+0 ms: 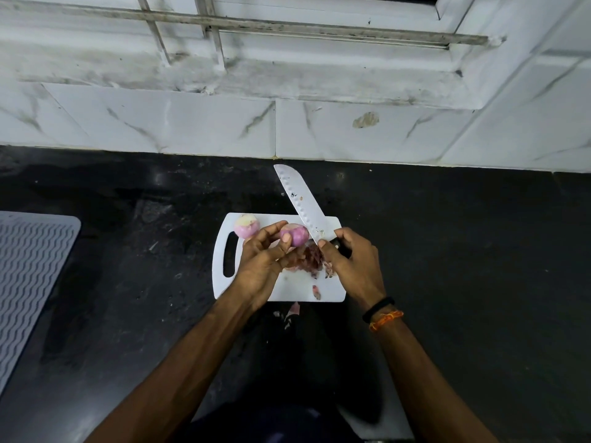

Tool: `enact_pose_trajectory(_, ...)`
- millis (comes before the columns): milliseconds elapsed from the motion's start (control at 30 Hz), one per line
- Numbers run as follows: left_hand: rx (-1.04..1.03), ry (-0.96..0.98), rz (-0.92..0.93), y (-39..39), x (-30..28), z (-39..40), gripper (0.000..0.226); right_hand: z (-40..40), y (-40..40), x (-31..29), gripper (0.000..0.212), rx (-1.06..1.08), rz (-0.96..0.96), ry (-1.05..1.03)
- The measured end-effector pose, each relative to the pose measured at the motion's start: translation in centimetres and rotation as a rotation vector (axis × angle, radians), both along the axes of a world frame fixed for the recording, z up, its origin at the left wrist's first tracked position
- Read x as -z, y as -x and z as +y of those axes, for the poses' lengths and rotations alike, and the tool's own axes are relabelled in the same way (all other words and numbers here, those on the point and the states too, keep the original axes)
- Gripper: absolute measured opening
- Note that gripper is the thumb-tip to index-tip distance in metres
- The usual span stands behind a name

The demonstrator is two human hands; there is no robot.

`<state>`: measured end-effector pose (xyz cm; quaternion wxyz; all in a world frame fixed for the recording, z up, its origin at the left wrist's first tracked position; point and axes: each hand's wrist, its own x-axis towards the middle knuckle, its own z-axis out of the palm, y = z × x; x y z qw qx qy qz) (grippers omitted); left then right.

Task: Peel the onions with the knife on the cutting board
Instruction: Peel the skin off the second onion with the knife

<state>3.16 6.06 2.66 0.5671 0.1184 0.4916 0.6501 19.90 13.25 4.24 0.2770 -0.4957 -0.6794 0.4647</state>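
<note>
A white cutting board (pixel 332 292) lies on the black counter. My left hand (pixel 262 266) holds a pale purple onion (pixel 297 236) above the board, fingers and thumb curled round it. My right hand (pixel 355 263) grips the black handle of a wide knife (pixel 302 203); its blade points up and away to the left, its heel close beside the held onion. A second peeled onion (pixel 245 225) sits at the board's far left corner. A heap of reddish onion skins (pixel 311 262) lies on the board under my hands.
The black counter (pixel 447 251) runs under a white tiled wall (pixel 319 129) with a window ledge. A grey ribbed mat (pixel 28 276) lies at the left edge. Skin scraps (pixel 292 310) have fallen just in front of the board.
</note>
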Motion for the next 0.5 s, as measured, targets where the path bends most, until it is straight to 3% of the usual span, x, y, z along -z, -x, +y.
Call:
enact_pose_trajectory(100, -0.009, -0.031, -0.047, -0.1, -0.2, -0.1, 0.036, -0.1, -0.1, 0.0, 0.012, -0.019, -0.001, -0.017)
enact_pose_trajectory(300, -0.01, -0.055, -0.061, -0.3, -0.5, -0.4, 0.046, -0.4, 0.3, -0.4, 0.012, -0.056, -0.003, -0.038)
enact_pose_trajectory(500, -0.003, -0.044, -0.043, -0.4, -0.7, -0.6, 0.044, -0.9, 1.1, -0.6, 0.028, -0.053, -0.056, -0.108)
